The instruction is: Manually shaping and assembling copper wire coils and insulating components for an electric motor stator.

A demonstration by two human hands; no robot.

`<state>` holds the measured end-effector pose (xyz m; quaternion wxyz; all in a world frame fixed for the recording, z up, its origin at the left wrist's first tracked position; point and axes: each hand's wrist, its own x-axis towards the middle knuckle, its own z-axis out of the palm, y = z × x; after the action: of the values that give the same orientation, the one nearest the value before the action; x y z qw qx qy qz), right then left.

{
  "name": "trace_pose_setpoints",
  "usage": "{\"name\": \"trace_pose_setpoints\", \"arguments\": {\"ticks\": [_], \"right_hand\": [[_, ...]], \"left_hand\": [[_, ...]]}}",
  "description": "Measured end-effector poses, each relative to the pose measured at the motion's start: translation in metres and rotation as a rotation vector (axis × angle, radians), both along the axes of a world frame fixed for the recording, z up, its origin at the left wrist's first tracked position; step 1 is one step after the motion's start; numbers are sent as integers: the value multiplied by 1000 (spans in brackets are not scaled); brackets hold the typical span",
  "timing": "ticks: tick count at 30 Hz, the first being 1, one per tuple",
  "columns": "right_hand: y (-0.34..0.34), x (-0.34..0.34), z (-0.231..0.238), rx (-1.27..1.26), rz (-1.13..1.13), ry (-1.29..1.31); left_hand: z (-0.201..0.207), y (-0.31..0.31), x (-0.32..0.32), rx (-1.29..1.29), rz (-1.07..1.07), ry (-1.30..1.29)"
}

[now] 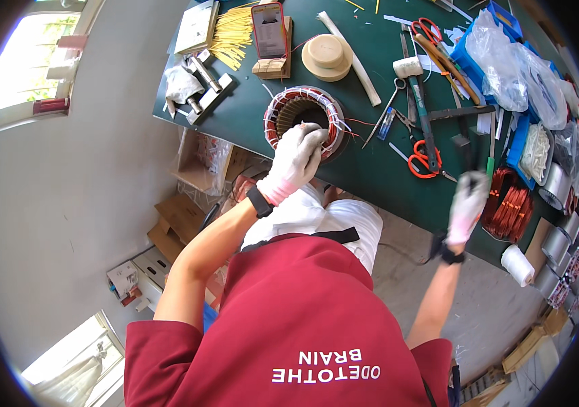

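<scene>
A motor stator [338, 112] with copper windings and white lacing stands near the table's front edge. My left hand [297, 157], in a white glove, is at its near rim, the fingers curled over the edge towards the bore. What the fingertips touch inside is hidden. Off to the right, my gloved right hand [469, 200] is blurred by motion. It is just below a dark, blurred tool [464, 150] and beside a green-handled tool [490, 166]; whether it holds either cannot be made out. Bundled copper coils [512, 211] lie right of that hand.
Red-handled scissors [425, 163], a mallet [409, 68] and other hand tools lie right of the stator. Behind it are a cream flanged disc [327, 57], a phone [270, 30] on a wooden stand and yellow strips [233, 34]. Blue bins [520, 146] and wire spools [555, 186] line the right.
</scene>
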<state>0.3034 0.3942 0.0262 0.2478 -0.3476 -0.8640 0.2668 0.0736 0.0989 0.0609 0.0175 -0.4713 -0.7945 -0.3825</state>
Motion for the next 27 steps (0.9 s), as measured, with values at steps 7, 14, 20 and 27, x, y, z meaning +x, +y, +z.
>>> {"name": "trace_pose_setpoints", "arguments": {"ticks": [7, 14, 20, 27], "right_hand": [[-126, 4, -67, -143, 186, -386], [-135, -62, -71, 17, 161, -441], [-106, -63, -78, -526, 302, -159], [-164, -52, 32, -1494, 320, 13]], "left_hand": [[12, 26, 4, 60, -81, 184], [5, 23, -11, -205, -236, 241], [-2, 20, -35, -203, -627, 322], [-7, 16, -47, -225, -742, 73]]}}
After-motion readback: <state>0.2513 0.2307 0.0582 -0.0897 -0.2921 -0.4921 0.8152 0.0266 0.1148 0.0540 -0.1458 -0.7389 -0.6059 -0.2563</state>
